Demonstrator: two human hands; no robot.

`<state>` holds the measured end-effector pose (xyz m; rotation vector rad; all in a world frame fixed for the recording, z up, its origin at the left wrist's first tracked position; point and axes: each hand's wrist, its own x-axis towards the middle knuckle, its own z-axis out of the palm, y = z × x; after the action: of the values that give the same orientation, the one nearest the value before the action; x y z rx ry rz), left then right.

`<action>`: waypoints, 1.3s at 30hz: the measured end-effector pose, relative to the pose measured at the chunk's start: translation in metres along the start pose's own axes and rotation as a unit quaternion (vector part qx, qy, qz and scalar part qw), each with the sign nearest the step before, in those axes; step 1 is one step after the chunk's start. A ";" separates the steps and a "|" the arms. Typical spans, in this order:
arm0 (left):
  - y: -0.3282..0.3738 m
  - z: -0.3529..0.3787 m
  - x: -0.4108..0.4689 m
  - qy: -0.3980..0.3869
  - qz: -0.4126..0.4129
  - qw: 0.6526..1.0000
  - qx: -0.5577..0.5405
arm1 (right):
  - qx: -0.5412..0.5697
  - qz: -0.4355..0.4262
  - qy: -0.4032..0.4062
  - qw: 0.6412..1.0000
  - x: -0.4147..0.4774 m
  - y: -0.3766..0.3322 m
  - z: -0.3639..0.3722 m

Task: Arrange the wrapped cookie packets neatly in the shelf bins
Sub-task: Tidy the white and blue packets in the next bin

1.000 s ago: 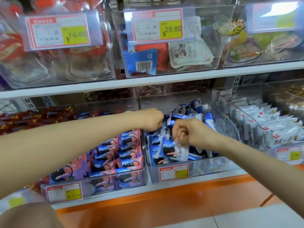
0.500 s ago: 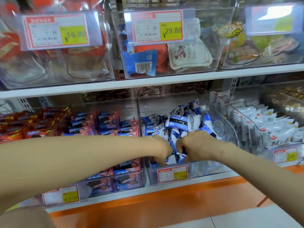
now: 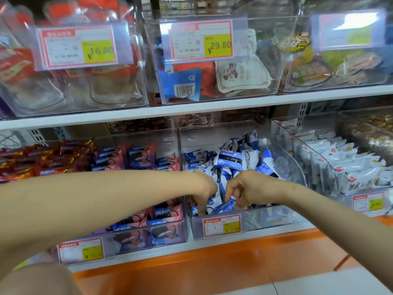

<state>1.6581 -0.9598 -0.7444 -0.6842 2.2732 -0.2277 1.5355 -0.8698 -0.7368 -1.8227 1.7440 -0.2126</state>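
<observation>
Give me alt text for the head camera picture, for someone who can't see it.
The left hand and right hand grip blue packets at the front of the middle bin on the lower shelf. Pink packets fill the bin on its left, white packets the one on its right.

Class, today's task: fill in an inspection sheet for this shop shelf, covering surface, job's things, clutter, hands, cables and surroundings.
Surface: white lower shelf carrying clear bins side by side.
Job's things: blue-and-white cookie packets jumbled in the middle bin; pink-and-blue packets fill the left bin.
Clutter: nothing seen.
Hands: right hand pinches a blue-and-white packet at the bin's front; left hand has fingers down among the packets, grip hidden.
Cables: nothing seen.
Surroundings: white packets to the right; upper shelf bins with price tags; orange plinth below.
</observation>
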 end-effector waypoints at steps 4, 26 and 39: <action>-0.028 -0.022 -0.011 -0.011 0.040 0.979 -0.201 | 0.055 -0.010 -0.008 0.998 0.006 0.001 0.012; -0.022 -0.013 -0.022 0.071 0.093 0.912 -0.392 | 0.079 0.023 0.024 0.996 0.011 -0.005 0.009; 0.007 -0.003 -0.004 0.052 0.086 0.990 -0.103 | -0.011 -0.005 0.377 0.926 0.019 0.016 -0.030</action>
<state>1.6557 -0.9521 -0.7422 -0.5867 2.4633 0.0570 1.5086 -0.8966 -0.7265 -1.8975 2.2267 -1.0144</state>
